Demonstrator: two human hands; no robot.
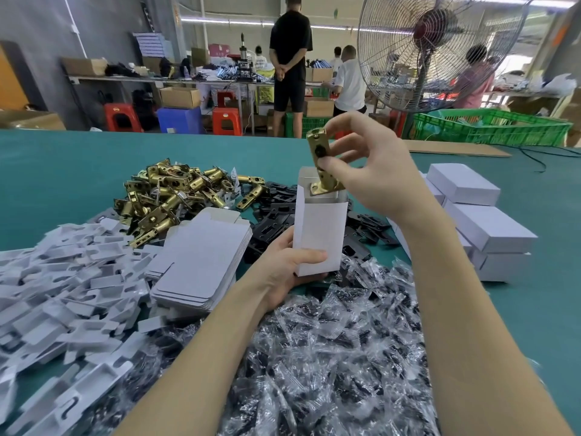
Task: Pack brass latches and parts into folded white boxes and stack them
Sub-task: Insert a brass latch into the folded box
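Observation:
My left hand (pixel 287 262) grips an upright white box (pixel 319 228) by its lower end, the top flap open. My right hand (pixel 374 171) pinches a brass latch (pixel 320 162) and holds it upright, its faceplate end at the box's open mouth. A heap of brass latches (pixel 169 196) lies on the green table behind and to the left. Flat unfolded white boxes (pixel 201 259) are stacked left of my left hand. Closed white boxes (pixel 484 221) are stacked at the right.
Black plates (pixel 273 212) lie around the held box. Clear bags of small black parts (pixel 339 341) cover the near table. White plastic inserts (pixel 66 284) fill the left. A standing fan (pixel 437 48), a green crate (pixel 490 127) and people stand beyond the table.

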